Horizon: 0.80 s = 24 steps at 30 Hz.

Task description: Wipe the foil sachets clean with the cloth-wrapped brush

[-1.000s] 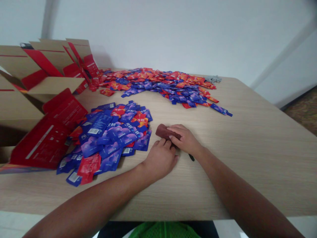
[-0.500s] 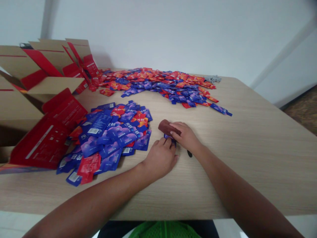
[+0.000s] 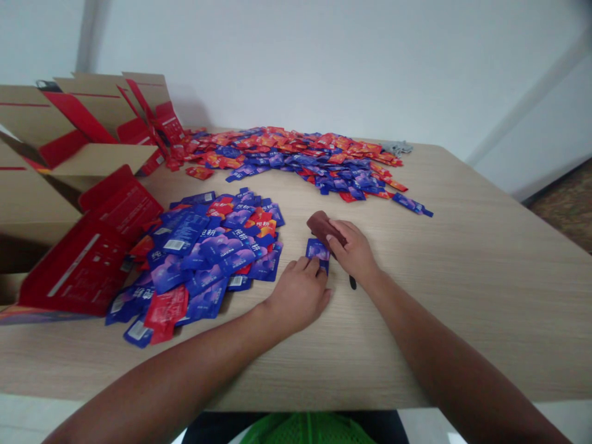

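Near frame centre, the left hand [image 3: 301, 295] touches a packet [image 3: 317, 248]; the right hand [image 3: 355, 251] holds a brown object [image 3: 320, 224]. Boxes [image 3: 87, 259] stand left.

From here I see the pale table [image 3: 462, 271] bearing a near heap of mixed sachets [image 3: 222, 250], a longer heap [image 3: 300, 154] behind, open cartons [image 3: 76, 265] at left, and a blue sachet [image 3: 317, 248] under my left hand [image 3: 301, 295].

The sachet [image 3: 317, 249] is blue with purple patches, the held object [image 3: 320, 223] reddish-brown, the table [image 3: 462, 259] pale wood-grained.
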Available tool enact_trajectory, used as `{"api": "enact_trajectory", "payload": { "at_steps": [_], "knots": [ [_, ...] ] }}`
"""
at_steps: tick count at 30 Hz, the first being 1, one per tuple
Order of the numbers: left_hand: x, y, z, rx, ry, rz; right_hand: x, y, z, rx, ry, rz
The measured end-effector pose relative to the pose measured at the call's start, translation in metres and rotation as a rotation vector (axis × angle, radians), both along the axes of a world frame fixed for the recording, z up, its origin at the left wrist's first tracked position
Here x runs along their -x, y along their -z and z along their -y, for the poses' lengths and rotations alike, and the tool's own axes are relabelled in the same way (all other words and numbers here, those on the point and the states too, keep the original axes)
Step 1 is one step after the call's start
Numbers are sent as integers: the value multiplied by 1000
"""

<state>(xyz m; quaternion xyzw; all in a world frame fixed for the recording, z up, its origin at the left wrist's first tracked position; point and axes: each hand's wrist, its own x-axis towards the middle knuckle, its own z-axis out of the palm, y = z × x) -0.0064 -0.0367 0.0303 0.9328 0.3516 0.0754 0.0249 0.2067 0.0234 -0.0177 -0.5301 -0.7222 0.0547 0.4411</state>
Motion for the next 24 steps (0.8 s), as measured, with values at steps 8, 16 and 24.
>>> {"api": "enact_trajectory", "payload": {
  "at_steps": [8, 16, 24],
  "knots": [
    [0, 5, -1, 5, -3, 22, 15, -14, 20, -67, -224, 10],
    [1, 3, -1, -7, 9, 18, 11, -6, 10, 60, -294, 91],
    [-1, -2, 1, 0, -12, 10, 6, 0, 4, 120, -150, 93]
  ]
}}
